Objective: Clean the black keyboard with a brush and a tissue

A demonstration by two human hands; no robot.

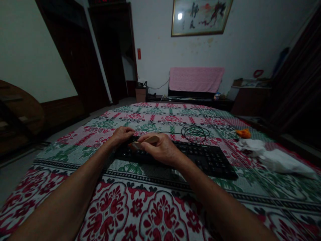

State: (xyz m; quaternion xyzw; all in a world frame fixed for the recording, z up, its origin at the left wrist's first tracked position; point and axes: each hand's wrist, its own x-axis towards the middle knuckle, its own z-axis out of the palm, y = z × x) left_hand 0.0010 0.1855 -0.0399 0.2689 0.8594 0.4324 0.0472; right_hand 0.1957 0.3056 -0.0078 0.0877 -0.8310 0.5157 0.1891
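A black computer keyboard (213, 160) lies across the patterned bed cover, its left part partly hidden by my hands. My left hand (121, 134) grips the keyboard's far left end, fingers curled over its back edge. Pinched in my right hand (163, 149) is a small brush with a flat wooden handle (151, 139). The brush's pale head (135, 145) points left and down at the keys on the left side; whether it touches them is hard to tell. A coiled black cable (195, 133) lies behind the keyboard.
The floral cover (160, 211) spreads under everything. To the right lie a crumpled white cloth or bag (276, 159) and a small orange item (243, 133). Beyond the bed stand a low cabinet with a pink towel (195, 79) and a side cabinet (250, 98).
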